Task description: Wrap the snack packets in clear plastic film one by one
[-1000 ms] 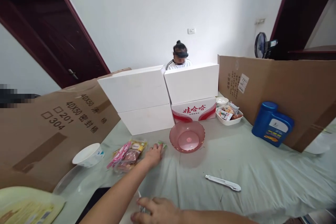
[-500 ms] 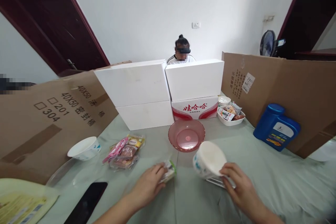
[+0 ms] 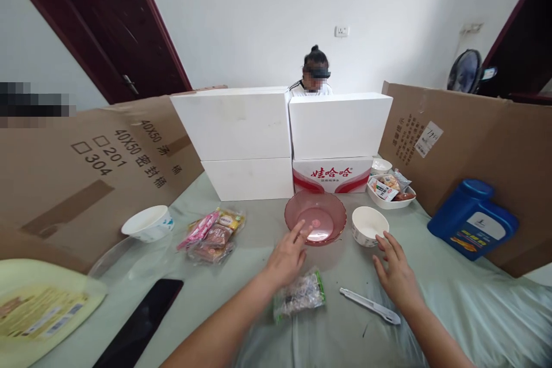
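My left hand (image 3: 290,253) reaches out over the near edge of a pink see-through basin (image 3: 297,236), its fingers apart and nothing in them. Below that wrist lies a clear packet with green edges (image 3: 301,294), its contents too small to name. My right hand (image 3: 395,270) is open beside a white paper bowl (image 3: 369,224) that stands upright right of the basin. Its fingertips are at the bowl's near right rim; whether they touch, I cannot tell. A white utility knife (image 3: 370,305) rests on the cloth between my hands.
Several snack packets (image 3: 213,236) lie left of the basin, near another paper bowl (image 3: 149,224) and a black phone (image 3: 140,322). White boxes (image 3: 245,144) wall off the back, where a person (image 3: 316,72) sits. At right are a filled white tray (image 3: 390,201) and a blue jug (image 3: 472,221).
My right hand has set the paper bowl down beside the basin and let go. My left hand has released the green-edged packet and moved up to the basin. The view has shifted slightly.
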`<state>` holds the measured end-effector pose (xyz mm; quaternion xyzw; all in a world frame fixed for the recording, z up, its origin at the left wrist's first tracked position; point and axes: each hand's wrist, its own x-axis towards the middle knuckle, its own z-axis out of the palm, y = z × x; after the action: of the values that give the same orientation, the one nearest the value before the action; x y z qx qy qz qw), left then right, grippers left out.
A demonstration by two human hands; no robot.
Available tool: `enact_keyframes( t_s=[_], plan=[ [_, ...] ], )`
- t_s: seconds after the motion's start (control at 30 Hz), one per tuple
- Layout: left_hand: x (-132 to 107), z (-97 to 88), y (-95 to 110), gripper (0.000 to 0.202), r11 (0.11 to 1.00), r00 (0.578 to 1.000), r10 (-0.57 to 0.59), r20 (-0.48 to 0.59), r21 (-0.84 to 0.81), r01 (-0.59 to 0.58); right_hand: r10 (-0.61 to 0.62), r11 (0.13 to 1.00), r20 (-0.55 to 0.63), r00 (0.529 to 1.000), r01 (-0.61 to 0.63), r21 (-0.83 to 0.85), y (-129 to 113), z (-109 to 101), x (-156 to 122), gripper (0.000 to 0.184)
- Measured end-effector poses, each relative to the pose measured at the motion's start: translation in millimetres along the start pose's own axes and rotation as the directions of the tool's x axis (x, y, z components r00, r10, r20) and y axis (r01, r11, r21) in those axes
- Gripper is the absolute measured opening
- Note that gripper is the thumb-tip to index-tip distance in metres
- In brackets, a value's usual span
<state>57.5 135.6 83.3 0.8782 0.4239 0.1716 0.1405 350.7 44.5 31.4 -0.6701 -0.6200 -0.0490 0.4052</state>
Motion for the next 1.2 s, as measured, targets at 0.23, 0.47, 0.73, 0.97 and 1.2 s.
enact_keyframes(
  t_s=[0.23, 0.47, 0.73, 0.97, 1.2],
  plan=[
    [28.1, -9.2, -37.7, 0.024, 0.983, 0.985, -0.145, 0.089, 0.124, 0.133, -0.151, 0.988, 0.328, 0.933, 0.136, 0.066, -17.9, -14.3, -44.9, 0.025],
    [-34.6, -15.0, -44.1, 0.037, 0.952, 0.918, -0.306, -0.252, -0.092, 0.292, -0.137, 0.99, 0.393, 0.909, 0.141, 0.019, -15.6, -2.7, -78.0, 0.026],
    [-157.2, 24.9, -16.8, 0.032, 0.94, 0.89, -0.284, -0.357, -0.288, 0.184, -0.192, 0.978, 0.387, 0.902, 0.145, 0.148, -58.8, -1.5, -68.5, 0.028],
    [-138.7, 44.7, 15.1, 0.041, 0.998, 0.952, 0.065, -0.299, 0.032, -0.058, -0.275, 0.957, 0.479, 0.834, 0.192, 0.216, -94.3, 18.9, -72.0, 0.03],
    [-123.7, 63.6, 15.2, 0.036, 0.985, 0.934, 0.172, -0.313, 0.08, -0.155, -0.242, 0.966, 0.43, 0.87, 0.175, 0.19, -86.5, 7.9, -69.0, 0.029]
  ],
)
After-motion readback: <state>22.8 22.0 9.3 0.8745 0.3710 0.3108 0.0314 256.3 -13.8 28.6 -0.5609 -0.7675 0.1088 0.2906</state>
